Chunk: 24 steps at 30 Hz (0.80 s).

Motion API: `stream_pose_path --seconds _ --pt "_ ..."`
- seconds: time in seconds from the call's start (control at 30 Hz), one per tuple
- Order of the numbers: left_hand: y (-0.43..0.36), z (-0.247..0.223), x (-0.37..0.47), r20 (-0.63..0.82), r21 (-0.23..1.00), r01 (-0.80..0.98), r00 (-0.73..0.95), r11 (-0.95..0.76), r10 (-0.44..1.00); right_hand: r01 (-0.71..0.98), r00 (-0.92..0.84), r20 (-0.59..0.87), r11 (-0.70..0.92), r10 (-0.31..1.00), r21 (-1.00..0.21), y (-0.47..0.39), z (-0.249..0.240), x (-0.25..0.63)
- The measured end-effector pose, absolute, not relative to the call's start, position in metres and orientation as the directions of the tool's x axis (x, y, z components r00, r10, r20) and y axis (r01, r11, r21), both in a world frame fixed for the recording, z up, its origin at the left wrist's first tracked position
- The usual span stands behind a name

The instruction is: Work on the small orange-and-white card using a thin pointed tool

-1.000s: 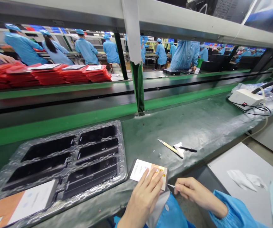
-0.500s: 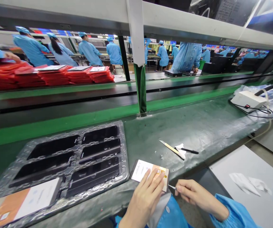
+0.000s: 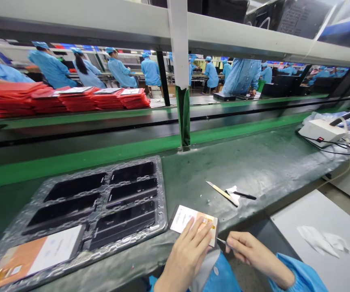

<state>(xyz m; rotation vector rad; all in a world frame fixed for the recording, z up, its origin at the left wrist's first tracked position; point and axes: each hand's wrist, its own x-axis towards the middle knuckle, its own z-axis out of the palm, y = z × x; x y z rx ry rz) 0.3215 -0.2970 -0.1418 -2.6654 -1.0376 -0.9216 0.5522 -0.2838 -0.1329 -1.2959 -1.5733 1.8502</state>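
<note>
My left hand (image 3: 190,249) presses its outstretched fingers on a phone screen panel (image 3: 183,218), back side up. Its back shows a white label, an orange area and gold contacts; my fingers cover part of it. The panel lies at the bench's front edge, with its right end over the edge. My right hand (image 3: 248,247) pinches a slim, metallic pointed tool (image 3: 221,241), whose tip is at the panel's right edge. I cannot tell if they touch. Beyond my hands lie a craft knife with a yellowish handle (image 3: 222,193), a scrap of white tissue (image 3: 233,195) and a black pen-like tool (image 3: 245,195).
Left on the bench is a clear plastic tray (image 3: 163,194) of dark screen panels; another white-and-orange panel (image 3: 41,255) lies at its near end. A white box with cables (image 3: 322,132) stands far right. A post (image 3: 183,117) rises behind. Crumpled white cloths (image 3: 319,241) lie on a grey surface.
The view has shifted slightly, so most things sit a bit further right. The tool in my right hand has tilted a little at the panel's edge. My left hand stays on the panel.
</note>
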Motion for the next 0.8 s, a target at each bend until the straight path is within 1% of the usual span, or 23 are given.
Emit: stream_pose_path --seconds 0.13,0.23,0.33,0.4,0.53,0.6,0.73,0.8 --pt "-0.297 -0.143 0.321 0.59 0.096 0.653 0.57 -0.751 0.571 0.211 -0.48 -0.357 -0.29 0.801 -0.933 -0.286 -0.134 0.551" --pt "-0.298 -0.145 0.32 0.579 0.084 0.661 0.576 -0.745 0.577 0.22 -0.492 -0.333 -0.255 0.804 -0.942 -0.288 -0.133 0.551" --pt "-0.298 -0.145 0.32 0.553 0.082 0.667 0.587 -0.74 0.591 0.284 -0.481 -0.37 -0.258 0.795 -0.924 -0.288 -0.132 0.551" --pt "-0.297 -0.144 0.32 0.549 0.083 0.664 0.591 -0.743 0.591 0.286 -0.476 -0.394 -0.286 0.786 -0.915 -0.288 -0.132 0.55" --pt "-0.296 -0.144 0.32 0.572 0.075 0.658 0.587 -0.75 0.573 0.203 -0.478 -0.336 -0.27 0.811 -0.941 -0.289 -0.135 0.548" --pt "-0.296 -0.145 0.32 0.572 0.071 0.645 0.599 -0.761 0.561 0.156 -0.485 -0.327 -0.288 0.811 -0.945 -0.291 -0.136 0.548" --pt "-0.294 -0.143 0.318 0.489 0.069 0.593 0.68 -0.802 0.546 0.096 -0.53 -0.318 -0.318 0.786 -0.943 -0.298 -0.137 0.549" --pt "-0.292 -0.141 0.318 0.448 0.051 0.575 0.718 -0.817 0.533 0.078 -0.5 -0.314 -0.32 0.807 -0.944 -0.303 -0.137 0.547"
